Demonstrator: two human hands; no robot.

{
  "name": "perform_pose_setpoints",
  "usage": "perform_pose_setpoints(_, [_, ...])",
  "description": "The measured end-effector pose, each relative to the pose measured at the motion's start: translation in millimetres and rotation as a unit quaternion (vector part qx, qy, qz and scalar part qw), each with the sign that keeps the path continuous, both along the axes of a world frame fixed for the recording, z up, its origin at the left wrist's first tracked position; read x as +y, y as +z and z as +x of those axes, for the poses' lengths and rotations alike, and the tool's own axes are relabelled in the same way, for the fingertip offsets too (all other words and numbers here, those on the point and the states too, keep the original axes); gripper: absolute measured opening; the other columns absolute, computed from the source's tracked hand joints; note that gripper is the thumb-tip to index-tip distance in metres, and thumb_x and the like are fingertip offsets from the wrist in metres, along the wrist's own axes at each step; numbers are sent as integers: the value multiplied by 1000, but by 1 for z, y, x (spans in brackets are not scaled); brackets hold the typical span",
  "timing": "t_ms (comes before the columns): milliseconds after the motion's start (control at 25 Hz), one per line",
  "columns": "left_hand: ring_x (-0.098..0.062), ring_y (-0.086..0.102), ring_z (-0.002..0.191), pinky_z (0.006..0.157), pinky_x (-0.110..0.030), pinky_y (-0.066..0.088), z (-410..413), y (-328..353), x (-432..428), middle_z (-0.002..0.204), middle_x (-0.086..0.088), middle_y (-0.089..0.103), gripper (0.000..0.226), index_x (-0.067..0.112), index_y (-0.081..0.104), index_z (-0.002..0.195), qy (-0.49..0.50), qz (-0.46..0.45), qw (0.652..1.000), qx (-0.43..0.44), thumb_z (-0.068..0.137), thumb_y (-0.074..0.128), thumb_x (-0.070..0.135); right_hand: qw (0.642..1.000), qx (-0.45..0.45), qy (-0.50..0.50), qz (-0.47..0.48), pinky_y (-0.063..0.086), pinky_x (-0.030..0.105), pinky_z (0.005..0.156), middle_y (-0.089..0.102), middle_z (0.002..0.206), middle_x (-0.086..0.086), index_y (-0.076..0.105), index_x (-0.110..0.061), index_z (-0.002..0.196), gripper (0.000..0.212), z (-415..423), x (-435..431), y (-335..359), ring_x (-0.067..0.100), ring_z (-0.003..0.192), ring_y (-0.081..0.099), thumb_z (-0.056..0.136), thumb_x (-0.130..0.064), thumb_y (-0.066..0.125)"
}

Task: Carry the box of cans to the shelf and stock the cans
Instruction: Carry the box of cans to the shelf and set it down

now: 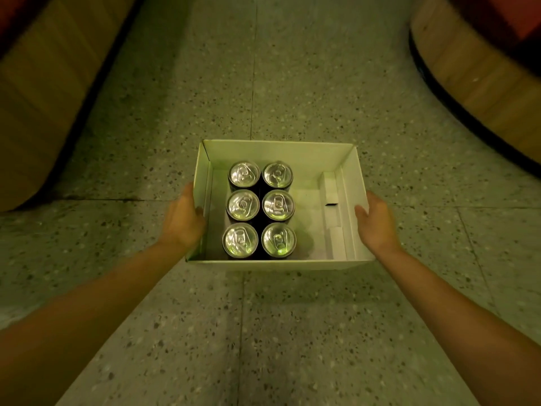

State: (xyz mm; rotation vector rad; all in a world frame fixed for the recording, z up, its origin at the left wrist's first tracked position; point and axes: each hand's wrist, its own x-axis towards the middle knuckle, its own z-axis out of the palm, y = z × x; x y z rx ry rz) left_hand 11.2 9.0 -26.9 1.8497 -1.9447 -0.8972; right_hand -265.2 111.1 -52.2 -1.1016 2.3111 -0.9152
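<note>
An open white cardboard box is held above the floor, in the middle of the head view. Several dark cans with silver tops stand upright inside it, in two rows toward the left side. My left hand grips the box's left wall, thumb over the rim. My right hand presses against the right wall, with the thumb on the rim. The right part of the box floor is bare except for a folded cardboard flap.
Speckled grey terrazzo floor with tile joints stretches ahead. A wooden shelf base with a dark kick strip runs along the left. Another wooden base curves along the upper right. An aisle lies between them.
</note>
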Motion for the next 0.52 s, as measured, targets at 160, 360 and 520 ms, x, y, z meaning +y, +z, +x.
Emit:
perform_pose_setpoints(160, [-42,50,118,99,-47,42,0,141,-35,128,-24,53,47,5,39,132,-14,-15,999,-26,87,48,-5,1000,20,10,-10,40,27,81,61,116,21,53,2,119,31,-8,-23,149,34,104,58,91,0,40])
perform_pose_setpoints(360, [-38,50,119,97,-47,44,2,369,-48,130,-21,52,49,5,38,132,-29,-22,999,-35,86,50,-6,998,53,18,-9,45,34,80,62,112,23,56,4,110,26,-7,-30,373,35,100,57,90,0,41])
perform_pose_setpoints(520, [-39,51,116,92,-45,44,13,533,-48,126,-22,54,45,4,41,128,-33,-19,999,-32,84,50,-4,997,80,22,4,43,35,73,63,104,20,58,0,103,24,1,-30,545,36,94,57,88,-2,41])
